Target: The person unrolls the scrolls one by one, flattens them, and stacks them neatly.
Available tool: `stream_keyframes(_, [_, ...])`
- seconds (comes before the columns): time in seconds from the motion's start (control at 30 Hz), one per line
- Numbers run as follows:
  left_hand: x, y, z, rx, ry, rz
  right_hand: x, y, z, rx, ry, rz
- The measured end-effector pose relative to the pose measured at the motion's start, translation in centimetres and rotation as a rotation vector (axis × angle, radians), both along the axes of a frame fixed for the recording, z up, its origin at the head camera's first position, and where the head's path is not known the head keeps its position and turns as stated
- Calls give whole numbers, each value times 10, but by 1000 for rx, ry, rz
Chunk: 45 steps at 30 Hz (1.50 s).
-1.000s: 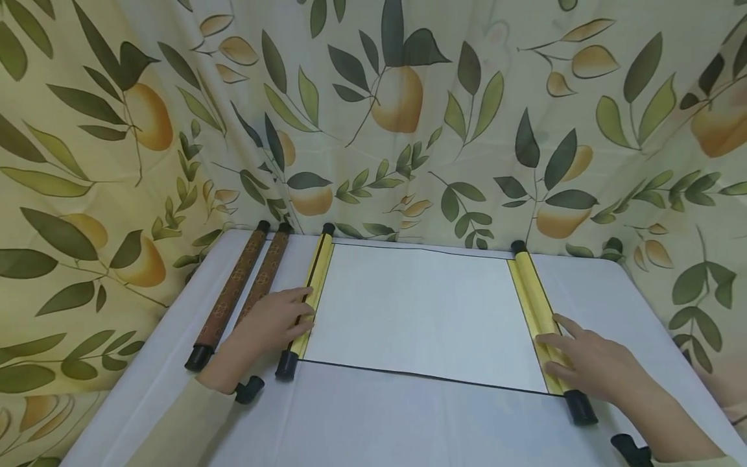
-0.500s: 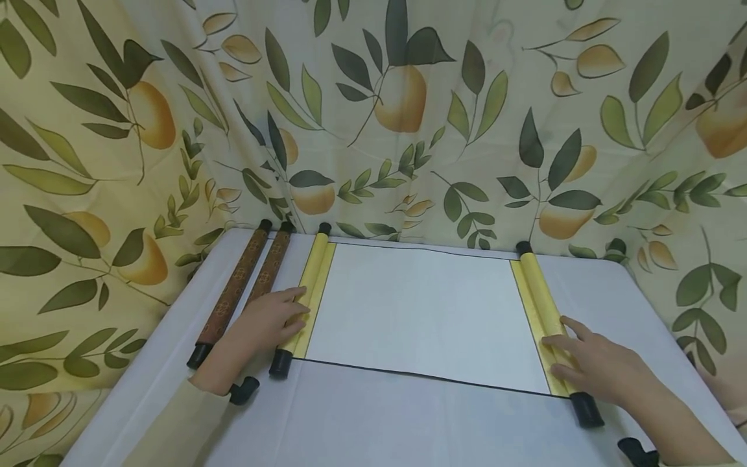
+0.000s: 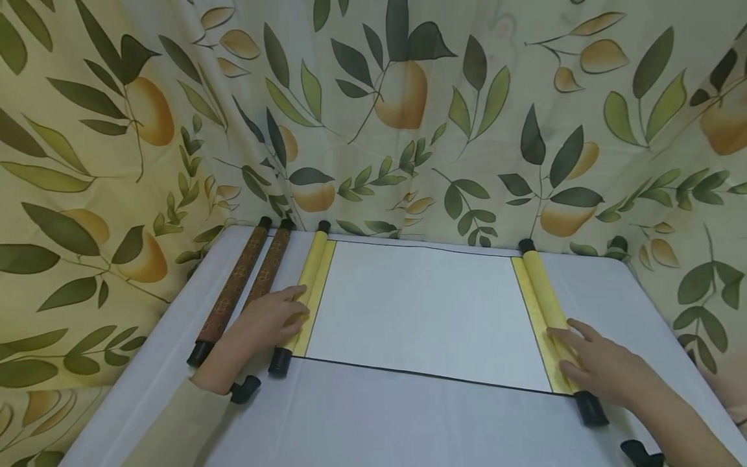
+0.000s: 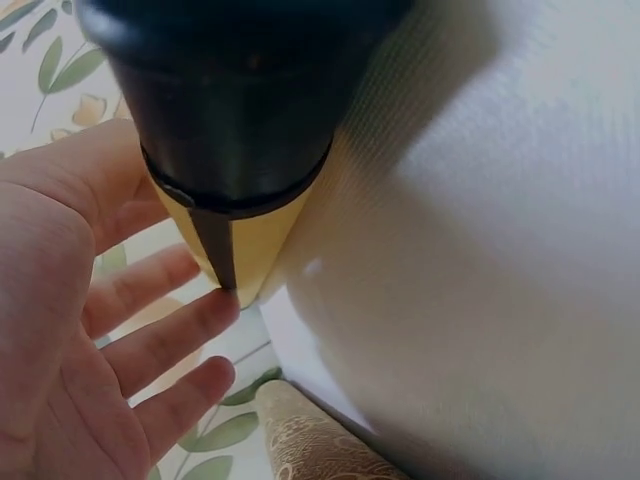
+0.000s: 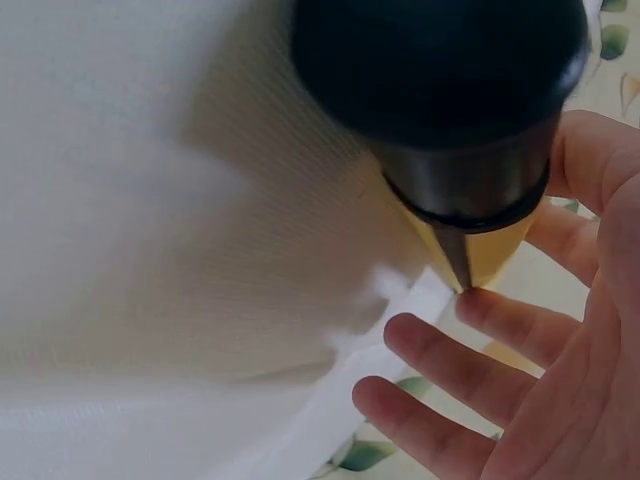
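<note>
A: Scroll (image 3: 423, 311)?
B: White, spread flat mid-surface (image 3: 373, 421), yellow roller each side.
A: Hands?
B: Left hand (image 3: 262, 321): fingers loosely spread, resting on left yellow roller (image 3: 312, 259). Right hand (image 3: 604, 363): same, on right yellow roller (image 3: 541, 279).
A: Else?
B: Two brown rolled scrolls (image 3: 233, 285), left.

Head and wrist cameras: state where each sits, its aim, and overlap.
Head: head-worn, facing forward and down at the unrolled scroll; left hand, right hand show.
Left wrist: wrist-worn, facing the left black end cap; only the left hand shows.
Right wrist: wrist-worn, facing the right black end cap; only the right hand shows.
Head and left wrist views share the left hand and a brown patterned scroll.
</note>
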<state>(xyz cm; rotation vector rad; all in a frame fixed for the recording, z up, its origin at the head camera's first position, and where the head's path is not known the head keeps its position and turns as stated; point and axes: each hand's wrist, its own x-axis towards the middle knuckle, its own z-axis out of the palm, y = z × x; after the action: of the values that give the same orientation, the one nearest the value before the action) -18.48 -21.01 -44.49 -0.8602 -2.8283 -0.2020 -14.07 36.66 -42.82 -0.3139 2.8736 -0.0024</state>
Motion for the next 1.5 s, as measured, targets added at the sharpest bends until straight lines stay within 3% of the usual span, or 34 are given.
stream_keyframes(0.13, [-1, 0, -2, -5, 4, 4, 0, 0, 1, 5, -22, -10])
stream_keyframes(0.33, [1, 2, 1, 15, -11, 29, -4, -2, 8, -18, -139, -37])
stream_keyframes(0.47, [6, -6, 14, 96, -33, 81, -4, -18, 21, -50, -130, -14])
stream_keyframes(0.63, [14, -37, 38, 227, -82, 160, -4, -63, 50, -125, -23, 120])
stream_keyframes(0.7, [16, -52, 44, 259, -104, 178, -6, -85, 58, -184, -32, 170])
stream_keyframes(0.8, [19, -76, 46, 292, -116, 184, -15, -121, 59, -350, -89, 248])
stream_keyframes(0.93, [20, -102, 41, 337, -140, 199, -32, -176, 51, -641, -257, 363])
stream_keyframes(1.1, [15, -117, 34, 317, -276, 251, -54, -249, 41, -957, -487, 391])
stream_keyframes(1.2, [9, -121, 27, 319, -351, 249, -62, -294, 34, -1185, -646, 349])
stream_keyframes(1.3, [2, -124, 21, 365, -377, 203, -69, -338, 28, -1372, -796, 275])
stream_keyframes(1.4, [-3, -128, 18, 419, -401, 136, -75, -379, 26, -1505, -917, 138])
stream_keyframes(1.5, [-5, -133, 18, 501, -506, 115, -80, -414, 23, -1587, -1012, -6])
